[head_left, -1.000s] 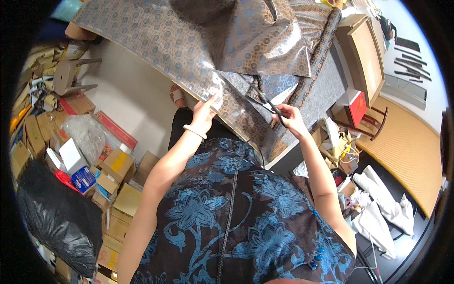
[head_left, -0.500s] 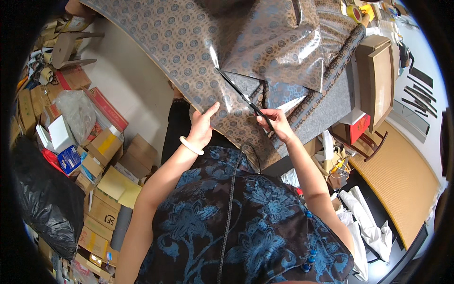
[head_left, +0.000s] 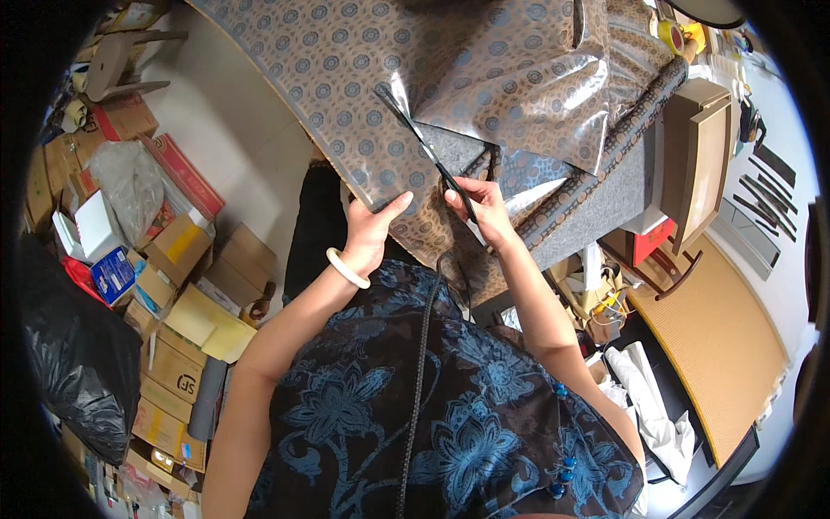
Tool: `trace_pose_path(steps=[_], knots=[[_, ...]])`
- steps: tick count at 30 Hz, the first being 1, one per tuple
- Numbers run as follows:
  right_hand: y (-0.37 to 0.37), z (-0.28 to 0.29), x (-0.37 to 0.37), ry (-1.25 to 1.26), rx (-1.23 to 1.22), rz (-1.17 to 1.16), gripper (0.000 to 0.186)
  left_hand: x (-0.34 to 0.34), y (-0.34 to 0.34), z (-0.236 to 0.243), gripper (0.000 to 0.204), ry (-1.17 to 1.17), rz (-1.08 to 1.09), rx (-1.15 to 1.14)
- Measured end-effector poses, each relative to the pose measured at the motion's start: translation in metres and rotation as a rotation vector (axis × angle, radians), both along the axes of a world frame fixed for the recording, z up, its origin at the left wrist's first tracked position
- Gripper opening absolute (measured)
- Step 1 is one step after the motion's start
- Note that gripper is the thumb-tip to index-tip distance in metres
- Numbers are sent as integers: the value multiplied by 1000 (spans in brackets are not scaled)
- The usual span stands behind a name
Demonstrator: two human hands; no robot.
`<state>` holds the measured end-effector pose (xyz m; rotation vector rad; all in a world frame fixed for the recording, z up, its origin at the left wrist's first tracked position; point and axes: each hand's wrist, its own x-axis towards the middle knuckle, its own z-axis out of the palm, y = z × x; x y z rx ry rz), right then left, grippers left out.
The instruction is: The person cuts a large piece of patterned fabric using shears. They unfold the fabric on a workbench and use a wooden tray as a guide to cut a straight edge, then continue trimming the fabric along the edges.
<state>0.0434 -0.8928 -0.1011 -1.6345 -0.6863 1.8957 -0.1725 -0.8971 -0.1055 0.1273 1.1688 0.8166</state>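
A large glossy brown cloth [head_left: 333,104] with blue-grey round motifs spreads in front of me. My left hand [head_left: 372,227] grips its near edge, thumb on top and fingers mostly hidden underneath. A pale bangle [head_left: 347,269] circles that wrist. In my right hand [head_left: 478,208] is a long, slim pair of dark scissors [head_left: 425,145], seen nearly edge-on, fingers closed around the handle end. The tool points away and to the left across the cloth. Beside it, a gap between cloth edges shows grey felt [head_left: 450,149]. Whether the blades are parted I cannot tell.
A roll of the patterned cloth [head_left: 635,117] lies along the table's right side, by a cardboard box [head_left: 697,173] and yellow tape [head_left: 670,36]. Cartons [head_left: 177,372] and a black bag [head_left: 78,355] crowd the floor at left. A dark cord [head_left: 424,346] hangs down my front.
The scissors have moved up and left over the cloth, with my right hand following. My left hand keeps its hold on the edge. The whole view has shifted slightly.
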Motion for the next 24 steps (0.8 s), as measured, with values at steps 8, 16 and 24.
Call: trace_pose_path(steps=[8,16,24], knots=[[-6,-6,-6,35,-18,-40,38,-3,-4,-2,38,19,-4,19],[-8,-5,-6,50,-50,-50,38,-3,-7,-5,39,4,8,21],[-9,-3,-11,46,3,-66,38,-2,-7,-1,36,14,-15,36]])
